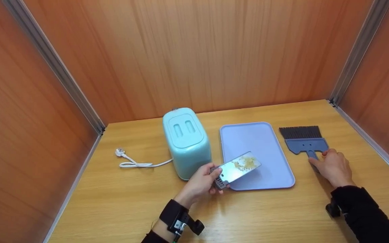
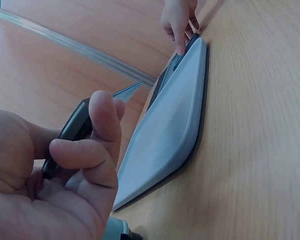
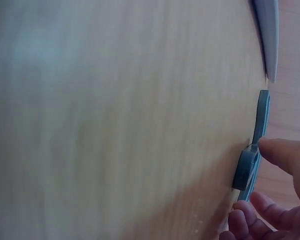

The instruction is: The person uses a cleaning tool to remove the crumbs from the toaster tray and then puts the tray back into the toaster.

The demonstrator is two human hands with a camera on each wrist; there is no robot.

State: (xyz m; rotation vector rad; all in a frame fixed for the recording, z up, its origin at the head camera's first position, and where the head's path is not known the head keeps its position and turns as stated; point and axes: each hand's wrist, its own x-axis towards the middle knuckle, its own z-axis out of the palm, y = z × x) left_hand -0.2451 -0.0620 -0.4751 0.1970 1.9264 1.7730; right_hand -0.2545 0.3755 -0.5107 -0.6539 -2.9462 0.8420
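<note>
My left hand (image 1: 199, 180) grips the dark slotted end of a shiny metal crumb tray (image 1: 236, 170), thumb on top and fingers beneath. Yellowish crumbs (image 1: 247, 163) lie on its far half. The crumb tray is held over the near left part of a lavender serving tray (image 1: 265, 141). To the left stands a mint toaster (image 1: 190, 141), its slots facing up. My right hand (image 1: 334, 167) pinches the blue handle (image 3: 260, 117) of a small brush (image 1: 306, 145) lying on the table, with thumb and fingers on opposite sides of it. Dark bristles (image 1: 301, 132) point away from me.
A white power cord (image 1: 144, 165) runs left from the toaster to its plug (image 1: 120, 152) on the wooden table (image 1: 120, 209). Wood-grain panels (image 1: 214, 57) enclose the table at the back and both sides. The brush lies just right of the serving tray.
</note>
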